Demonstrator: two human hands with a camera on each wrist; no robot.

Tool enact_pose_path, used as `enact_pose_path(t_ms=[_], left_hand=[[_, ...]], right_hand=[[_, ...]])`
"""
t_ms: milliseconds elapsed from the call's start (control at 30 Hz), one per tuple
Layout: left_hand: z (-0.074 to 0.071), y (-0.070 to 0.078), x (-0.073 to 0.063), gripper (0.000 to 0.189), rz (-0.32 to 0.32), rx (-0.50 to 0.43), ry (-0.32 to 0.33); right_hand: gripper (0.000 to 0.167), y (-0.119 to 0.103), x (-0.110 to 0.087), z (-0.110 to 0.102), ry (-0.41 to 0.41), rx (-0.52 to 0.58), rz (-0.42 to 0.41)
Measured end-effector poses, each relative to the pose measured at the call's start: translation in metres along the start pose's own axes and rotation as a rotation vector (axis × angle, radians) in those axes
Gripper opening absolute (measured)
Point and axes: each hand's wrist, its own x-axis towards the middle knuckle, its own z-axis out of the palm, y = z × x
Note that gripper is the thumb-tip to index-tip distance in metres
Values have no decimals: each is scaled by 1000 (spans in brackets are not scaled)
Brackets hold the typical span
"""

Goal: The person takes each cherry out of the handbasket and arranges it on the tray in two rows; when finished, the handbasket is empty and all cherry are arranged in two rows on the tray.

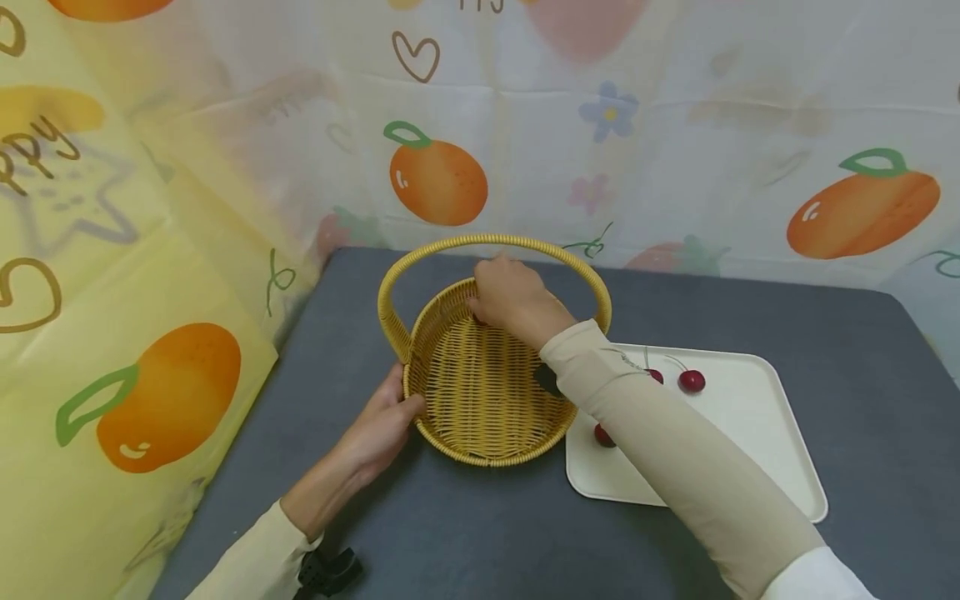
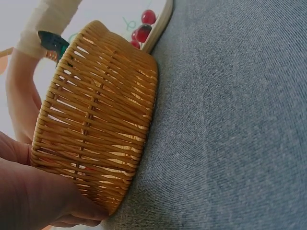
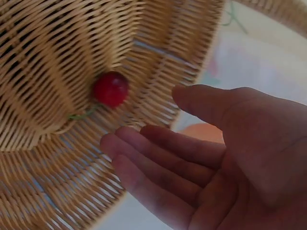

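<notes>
A round yellow wicker basket (image 1: pixel 487 392) with a tall arched handle stands on the table. My left hand (image 1: pixel 382 425) grips its left side, thumb at the rim and fingers against the outer wall. In the left wrist view the same hand (image 2: pixel 43 191) holds the woven side. My right hand (image 1: pixel 513 296) reaches in at the basket's far side, under the handle. The right wrist view shows this hand (image 3: pixel 206 158) with fingers spread loosely and nothing between them. A red cherry (image 3: pixel 111 89) with a green stem lies inside the basket, just beyond the fingertips.
To the right, a white tray (image 1: pixel 750 433) lies partly beneath my right forearm. Visible on it are a cherry (image 1: pixel 692 382) and others partly covered by the sleeve. A fruit-patterned cloth (image 1: pixel 525 167) hangs behind the grey table (image 1: pixel 480 533).
</notes>
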Motion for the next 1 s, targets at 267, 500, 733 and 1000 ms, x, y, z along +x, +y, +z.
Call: enact_pose_path(t_ms=[267,500,733,1000], left_hand=[[1,0,-2,74,-2,6,0],[1,0,0,75,4,11,-7],[4,-1,1,73,8,3,-17],[2,-2,-1,75,-6,7,-9]], right_hand=[[23,5,9,18,-55,-7,15],[32,4,17,31,-80,-74,14],[20,4,15,37,-85,-86,-11],[16,-14,-28,14,5,-23,-145]])
